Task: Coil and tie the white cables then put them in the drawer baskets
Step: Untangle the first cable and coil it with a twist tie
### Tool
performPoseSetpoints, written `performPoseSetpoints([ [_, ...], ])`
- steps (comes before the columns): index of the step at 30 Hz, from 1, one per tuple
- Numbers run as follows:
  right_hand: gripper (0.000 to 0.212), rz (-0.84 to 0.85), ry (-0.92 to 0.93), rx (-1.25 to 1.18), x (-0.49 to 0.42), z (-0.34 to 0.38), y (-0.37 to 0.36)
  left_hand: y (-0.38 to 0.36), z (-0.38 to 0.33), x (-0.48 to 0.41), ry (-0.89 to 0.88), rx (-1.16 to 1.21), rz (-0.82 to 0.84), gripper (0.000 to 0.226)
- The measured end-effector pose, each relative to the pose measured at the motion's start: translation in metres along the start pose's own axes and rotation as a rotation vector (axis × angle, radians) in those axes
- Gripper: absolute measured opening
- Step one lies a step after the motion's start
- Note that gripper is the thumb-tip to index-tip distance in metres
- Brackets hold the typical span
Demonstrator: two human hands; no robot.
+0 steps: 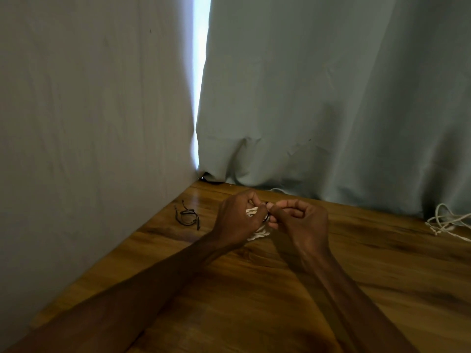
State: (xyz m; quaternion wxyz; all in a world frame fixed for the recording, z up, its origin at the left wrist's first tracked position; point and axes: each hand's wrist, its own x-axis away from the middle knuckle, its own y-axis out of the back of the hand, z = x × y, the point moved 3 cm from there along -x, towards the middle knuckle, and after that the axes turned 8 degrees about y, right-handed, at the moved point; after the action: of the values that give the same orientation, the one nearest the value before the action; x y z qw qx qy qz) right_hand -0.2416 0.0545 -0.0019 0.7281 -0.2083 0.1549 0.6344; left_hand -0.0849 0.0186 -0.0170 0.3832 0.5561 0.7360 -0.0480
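The coiled white cable [258, 234] sits bunched between the two hands, just above the wooden table [254, 301]. Its twisted strands show under the left palm and again at the left fingertips. It looks like soft, light, cord-like line: limp, easy to squash, and likely to spring loose out of its loops if the grip slackens. The best hold is therefore probably around the middle of the bundle, where all the loops cross. The left hand [237, 220] is curled around that bundle. The right hand [303, 225] meets it knuckle to knuckle, thumb and forefinger pinched on what seems to be a thin dark tie [266, 218] at the bundle's waist, though most of that tie is hidden. It will probably need to be drawn snug, since the cord looks soft enough to slip through a loose band. To the left of the hands, near them on the table, lie more black ties [187, 216] in a small tangle. Well off to the right, a loose white cable [448, 222] sprawls uncoiled by the hem of the grey curtain [331, 98]. No drawer basket is in view. No brand, label or writing can be read anywhere.
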Motion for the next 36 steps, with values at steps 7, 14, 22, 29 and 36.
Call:
performPoseSetpoints([
  [7, 0.013, 0.025, 0.019, -0.018, 0.0, 0.004, -0.004, -0.002, 0.005, -0.001, 0.088, 0.071, -0.003, 0.017],
  [14, 0.013, 0.04, -0.013, 0.002, -0.001, 0.005, -0.001, -0.001, 0.005, -0.002, 0.123, 0.117, 0.029, 0.015],
  [22, 0.014, 0.088, -0.12, 0.039, -0.006, 0.004, 0.007, -0.001, 0.002, 0.0, 0.073, 0.082, 0.072, 0.012],
  [29, 0.014, 0.13, -0.136, 0.068, -0.007, 0.0, 0.006, 0.002, -0.001, 0.001, -0.011, -0.005, 0.051, 0.011],
  [36, 0.015, 0.07, -0.115, 0.042, -0.005, 0.003, 0.007, 0.003, -0.005, 0.002, -0.021, 0.01, 0.064, 0.011],
])
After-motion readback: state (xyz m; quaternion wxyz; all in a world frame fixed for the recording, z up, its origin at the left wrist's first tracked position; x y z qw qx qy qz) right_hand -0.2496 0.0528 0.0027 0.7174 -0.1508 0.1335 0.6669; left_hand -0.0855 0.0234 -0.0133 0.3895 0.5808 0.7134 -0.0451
